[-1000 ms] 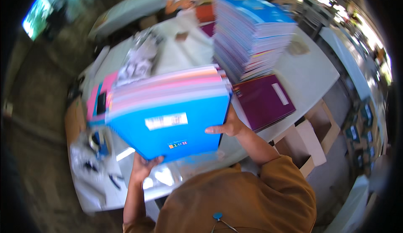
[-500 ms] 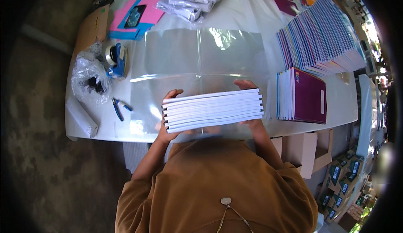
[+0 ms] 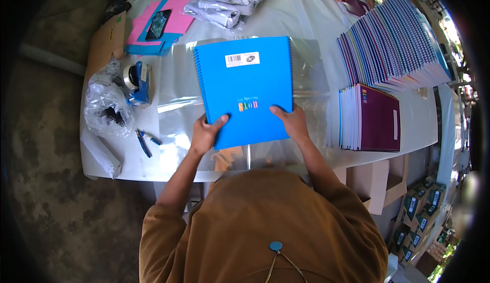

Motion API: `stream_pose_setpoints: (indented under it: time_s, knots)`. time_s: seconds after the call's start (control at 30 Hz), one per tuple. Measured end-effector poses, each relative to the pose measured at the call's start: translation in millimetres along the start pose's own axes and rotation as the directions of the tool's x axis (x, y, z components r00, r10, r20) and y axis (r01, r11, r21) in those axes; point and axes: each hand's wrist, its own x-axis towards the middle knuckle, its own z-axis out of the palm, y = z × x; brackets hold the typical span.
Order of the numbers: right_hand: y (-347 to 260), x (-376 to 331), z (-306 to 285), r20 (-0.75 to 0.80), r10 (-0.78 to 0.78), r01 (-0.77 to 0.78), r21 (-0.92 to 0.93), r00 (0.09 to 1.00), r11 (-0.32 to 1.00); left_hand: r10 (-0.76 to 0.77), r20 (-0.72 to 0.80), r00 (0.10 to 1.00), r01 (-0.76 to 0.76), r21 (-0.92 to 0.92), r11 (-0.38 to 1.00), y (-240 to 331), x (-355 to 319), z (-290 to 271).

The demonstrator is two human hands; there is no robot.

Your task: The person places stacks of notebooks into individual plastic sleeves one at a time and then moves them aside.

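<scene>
The blue spiral notebook [image 3: 244, 79] lies cover up between the two hands and reaches away beyond them, above the clear plastic sheet [image 3: 310, 71]; whether it rests on the sheet or is held just over it, I cannot tell. Coils show along both long sides, which suggests more than one book under that cover. The left hand [image 3: 205, 134] is clamped on the near left corner, thumb on the cover, and the right hand [image 3: 293, 123] grips the near right side the same way; the fingers beneath are hidden. With both grips at the near end, the far end is probably the part likeliest to sag or fan out, so an even squeeze and level wrists would serve best. Light thumbs should spare the cover, and palms pressed inward should square the coiled sides. Left of the left hand, a blue tape dispenser [image 3: 144, 96] and pliers [image 3: 144, 143] sit on the tabletop [image 3: 286, 12], clear of the sheet; right of the right hand stand purple-covered notebooks [image 3: 377, 122], with a tall coil-bound stack [image 3: 390, 43] beyond.
</scene>
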Motion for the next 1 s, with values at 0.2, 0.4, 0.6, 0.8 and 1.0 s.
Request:
stream_pose_setpoints:
  time_s: [0.2,0.4,0.6,0.8,1.0]
  knots:
    - [17,28,23,0.111,0.172,-0.175,0.019,0.979,0.984,-0.265,0.069,0.962,0.267,-0.031,0.963,-11,33,-11]
    - [15,31,32,0.170,0.270,-0.248,-0.141,0.948,0.958,-0.296,0.082,0.952,0.295,0.020,0.955,-19,38,-23]
    - [13,23,-4,0.009,0.349,-0.306,-0.459,0.937,0.834,-0.028,-0.361,0.932,0.323,0.794,0.514,-3,38,-49]
    - [152,29,-19,-0.698,-0.358,-0.421,-0.681,0.621,0.599,0.476,-0.666,0.575,0.390,0.734,0.556,-96,77,-77]
    - [141,29,-25,-0.572,-0.337,-0.032,-0.537,0.748,0.843,0.437,-0.627,0.645,0.418,0.768,0.485,-85,95,-67]
